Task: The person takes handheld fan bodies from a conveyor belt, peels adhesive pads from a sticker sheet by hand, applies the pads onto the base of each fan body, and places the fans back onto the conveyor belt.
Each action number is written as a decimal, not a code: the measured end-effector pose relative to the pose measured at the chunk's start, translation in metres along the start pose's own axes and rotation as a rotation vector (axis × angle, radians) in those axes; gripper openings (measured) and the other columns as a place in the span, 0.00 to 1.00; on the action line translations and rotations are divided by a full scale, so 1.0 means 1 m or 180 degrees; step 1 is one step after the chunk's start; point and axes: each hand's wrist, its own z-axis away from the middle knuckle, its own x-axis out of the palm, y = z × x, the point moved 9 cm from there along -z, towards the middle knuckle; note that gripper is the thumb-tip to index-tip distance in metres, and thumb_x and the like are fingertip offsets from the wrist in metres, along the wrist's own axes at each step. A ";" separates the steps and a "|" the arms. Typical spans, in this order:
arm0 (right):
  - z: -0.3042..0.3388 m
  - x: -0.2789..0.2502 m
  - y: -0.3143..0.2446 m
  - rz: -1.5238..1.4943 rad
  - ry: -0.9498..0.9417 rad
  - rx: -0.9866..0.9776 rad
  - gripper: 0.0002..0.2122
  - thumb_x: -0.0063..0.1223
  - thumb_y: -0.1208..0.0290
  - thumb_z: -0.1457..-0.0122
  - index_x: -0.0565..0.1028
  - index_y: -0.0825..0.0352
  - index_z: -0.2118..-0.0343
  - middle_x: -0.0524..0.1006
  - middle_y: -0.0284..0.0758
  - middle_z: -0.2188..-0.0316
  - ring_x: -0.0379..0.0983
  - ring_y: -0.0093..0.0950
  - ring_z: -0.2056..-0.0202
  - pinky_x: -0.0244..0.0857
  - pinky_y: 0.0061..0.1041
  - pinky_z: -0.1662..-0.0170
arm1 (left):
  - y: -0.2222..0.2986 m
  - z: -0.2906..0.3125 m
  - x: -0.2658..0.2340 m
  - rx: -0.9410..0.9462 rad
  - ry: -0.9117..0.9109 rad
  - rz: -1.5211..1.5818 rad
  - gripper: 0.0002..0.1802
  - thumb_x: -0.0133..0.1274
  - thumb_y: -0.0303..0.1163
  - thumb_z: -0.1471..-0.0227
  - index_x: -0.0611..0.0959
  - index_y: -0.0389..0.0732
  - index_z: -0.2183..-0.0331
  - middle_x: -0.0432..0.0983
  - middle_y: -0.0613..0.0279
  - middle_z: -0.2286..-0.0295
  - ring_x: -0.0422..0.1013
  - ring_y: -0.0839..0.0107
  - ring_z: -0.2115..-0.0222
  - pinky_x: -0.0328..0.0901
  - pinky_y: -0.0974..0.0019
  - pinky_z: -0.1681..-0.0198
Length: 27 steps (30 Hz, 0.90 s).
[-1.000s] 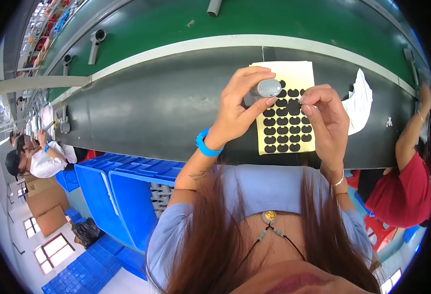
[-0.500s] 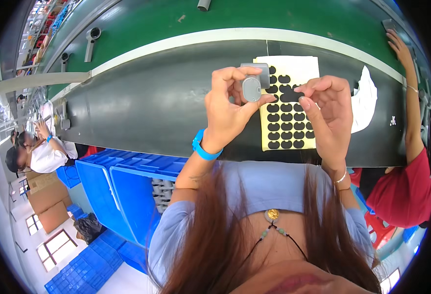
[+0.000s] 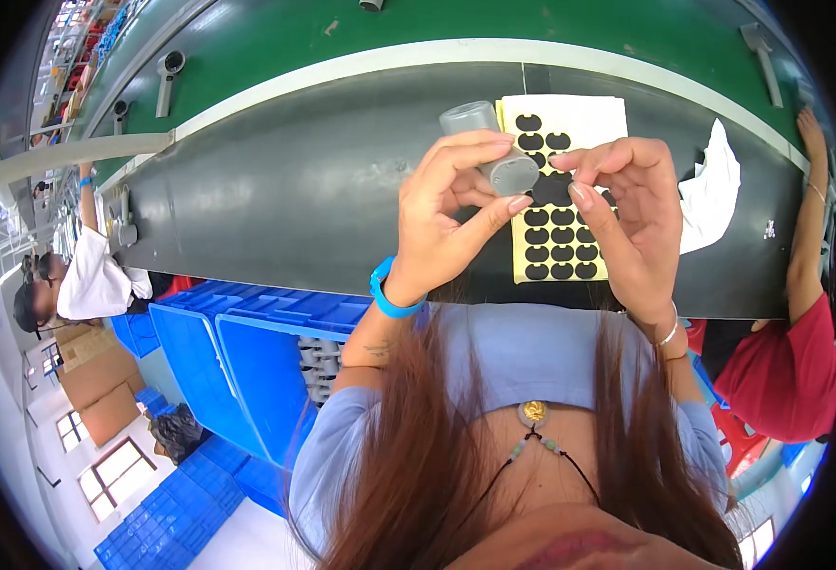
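Observation:
My left hand [image 3: 441,204] is closed around a grey plastic part [image 3: 513,175], its round flat end turned toward me. A second grey cylindrical section [image 3: 470,117] shows beyond my fingers; whether it belongs to the same part is hard to tell. Close to that round end, my right hand [image 3: 631,209] pinches a black oval sticker [image 3: 550,189] between thumb and forefinger. Underneath both hands lies a yellow backing sheet [image 3: 522,270] bearing rows of black oval stickers [image 3: 562,235]. My fingers cover part of the sheet.
Crumpled white paper [image 3: 710,201] lies right of the sheet on the dark work surface [image 3: 294,190]. Beyond a pale rail runs a green belt [image 3: 361,57] carrying grey handled parts [image 3: 167,81]. Blue crates [image 3: 256,366] stand at lower left. Co-workers sit at both sides, one in a red sleeve [image 3: 788,375].
The grey part has tilted in my left hand, and my right hand has brought the sticker slightly left, nearer its end. The co-worker at right has moved a hand back from a grey part.

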 end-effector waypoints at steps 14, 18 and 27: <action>-0.006 0.016 0.006 0.0121 -0.0284 0.0407 0.10 0.48 0.84 0.42 0.61 0.66 0.62 0.69 0.33 0.68 0.70 0.30 0.52 0.64 0.25 0.51 | -0.008 0.004 0.005 -0.0324 -0.0243 0.1078 0.25 0.58 0.14 0.56 0.74 0.31 0.53 0.63 0.49 0.49 0.75 0.64 0.62 0.74 0.66 0.59; -0.007 0.016 0.008 0.0125 -0.0299 0.0493 0.10 0.48 0.84 0.42 0.61 0.66 0.62 0.69 0.34 0.67 0.70 0.29 0.52 0.65 0.23 0.53 | -0.012 0.003 0.006 -0.0306 -0.0232 0.1050 0.24 0.58 0.14 0.55 0.74 0.30 0.53 0.63 0.48 0.49 0.75 0.65 0.63 0.74 0.67 0.60; -0.013 0.012 0.007 0.0234 -0.0273 0.0461 0.10 0.49 0.85 0.44 0.62 0.68 0.62 0.69 0.34 0.68 0.72 0.27 0.55 0.70 0.24 0.56 | -0.013 0.001 0.007 -0.0329 -0.0228 0.1095 0.22 0.56 0.14 0.53 0.74 0.30 0.54 0.64 0.48 0.50 0.75 0.68 0.65 0.73 0.70 0.62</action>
